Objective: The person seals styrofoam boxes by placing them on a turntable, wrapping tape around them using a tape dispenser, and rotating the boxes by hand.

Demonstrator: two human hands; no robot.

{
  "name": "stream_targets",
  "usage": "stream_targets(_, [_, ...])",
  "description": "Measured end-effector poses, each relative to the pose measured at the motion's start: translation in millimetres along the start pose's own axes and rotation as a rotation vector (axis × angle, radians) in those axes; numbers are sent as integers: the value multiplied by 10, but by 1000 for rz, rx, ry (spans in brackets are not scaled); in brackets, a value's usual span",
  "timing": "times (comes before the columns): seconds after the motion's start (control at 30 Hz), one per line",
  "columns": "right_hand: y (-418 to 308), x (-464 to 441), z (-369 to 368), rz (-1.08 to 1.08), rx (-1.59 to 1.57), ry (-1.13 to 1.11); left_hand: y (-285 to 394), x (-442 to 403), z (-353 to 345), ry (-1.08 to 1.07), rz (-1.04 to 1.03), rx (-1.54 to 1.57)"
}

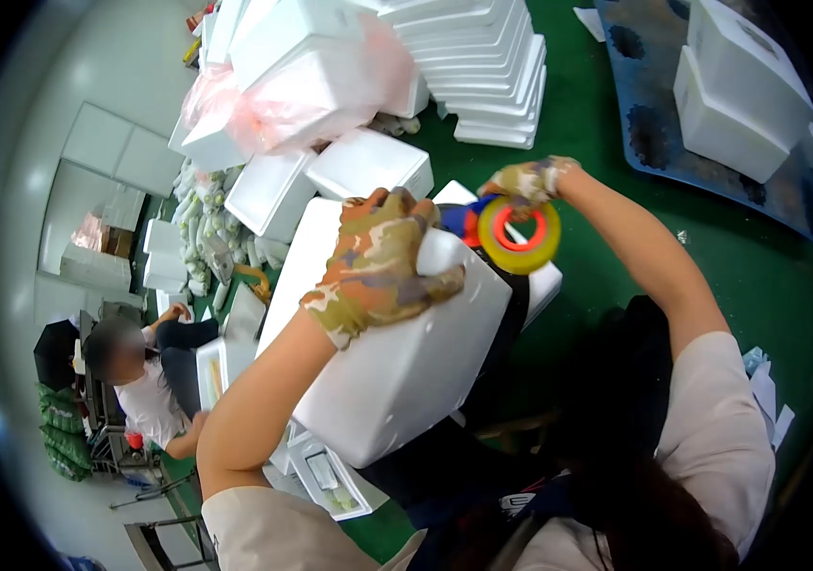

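Observation:
A white foam box (406, 362) stands tilted in front of my body, its lid side toward the left. My left hand (373, 266), in a camouflage glove, grips the box near its upper corner, thumb spread from the curled fingers. My right hand (530, 183), gloved alike, is closed on a tape dispenser (464, 221) with blue and red parts. A yellow roll of tape (541, 249) with an orange core hangs from it beside the box's right end. The dispenser's handle is mostly hidden by my fingers.
White foam boxes (368, 164) and stacked lids (492, 76) stand ahead on the green floor (577, 105). A blue pallet (639, 124) carries more boxes. Wrapped vegetables (202, 228) are heaped at left, where another person (154, 381) sits by an open box.

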State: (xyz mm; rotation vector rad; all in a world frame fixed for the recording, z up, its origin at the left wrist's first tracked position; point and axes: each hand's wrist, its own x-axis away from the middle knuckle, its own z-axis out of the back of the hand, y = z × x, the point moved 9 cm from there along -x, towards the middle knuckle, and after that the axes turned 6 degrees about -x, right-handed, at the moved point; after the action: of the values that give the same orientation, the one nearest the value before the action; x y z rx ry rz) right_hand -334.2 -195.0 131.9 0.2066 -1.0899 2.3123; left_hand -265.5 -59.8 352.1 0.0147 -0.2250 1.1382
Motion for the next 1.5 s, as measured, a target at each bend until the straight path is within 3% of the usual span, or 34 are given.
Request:
stream_targets(0.07, [279, 578, -115, -164, -288, -37, -148, -154, 21, 89, 144, -19])
stream_targets(0.13, [298, 1078, -154, -201, -384, 53, -356, -427, 16, -32, 244, -6])
stream_targets(0.2, [327, 1417, -160, -220, -339, 116, -591, -691, 63, -47, 400, -2])
stream_targets(0.3, [430, 1684, -36, -200, -96, 311, -1070, -1046, 51, -61, 347, -231])
stream_targets(0.37, [448, 1833, -78, -250, -220, 335, -2130, -1136, -464, -158, 388, -385])
stream_targets(0.4, [550, 1838, -103, -241, -262, 393, -2470, -1105, -435, -196, 563, -254])
stream_targets(0.43, [594, 1795, -86, -239, -264, 404, -2501, -1031, -359, -190, 560, -262])
stream_targets(0.53, [742, 1727, 41, -284, -209, 490, -2658, -279, -157, -326, 935, -484])
stream_targets(0.6, [679, 1591, 132, -251, -185, 488, -2896, -78, -188, -440, 980, -535])
stream_targets(0.67, [596, 1498, 156, -244, -248, 480, -2803, -333, -97, -145, 680, -337])
stream_targets(0.7, [570, 1435, 148, -233, -225, 462, -2178, -466, 241, 74, 540, -52])
stream_targets(0.73, [557, 1399, 135, -230, -202, 446, -1550, -617, 444, 152, 226, 177])
stream_targets(0.8, [466, 1380, 72, -197, -186, 422, -379, -753, 528, 14, -338, -52])
stream_targets(0.9, [505, 1441, -99, -261, -232, 347, -447, -1010, 186, 13, -267, -179])
stream_targets(1.07, [175, 1671, -367, -257, -258, 370, -927, -1087, 121, 213, 163, -132])
stream_targets(1.13, [45, 1760, -409, -87, -166, 549, -1388, -1075, 24, 192, 364, -177])
stream_targets(1.27, [-344, 1799, -639, -86, -202, 540, -2127, -851, -106, 113, 711, -159])
stream_targets(1.33, [-491, 1734, -757, -181, -260, 420, -2414, -641, -169, 170, 787, -183])
stream_targets(1.4, [-619, 1703, -807, -71, -150, 466, -2652, -479, -242, 226, 868, -169])
stream_targets(1.43, [-675, 1726, -846, 109, -93, 625, -2750, -413, -292, 218, 873, -168])
stream_targets(1.5, [-704, 1635, -923, 86, -127, 485, -2836, -326, -299, 241, 917, -139])
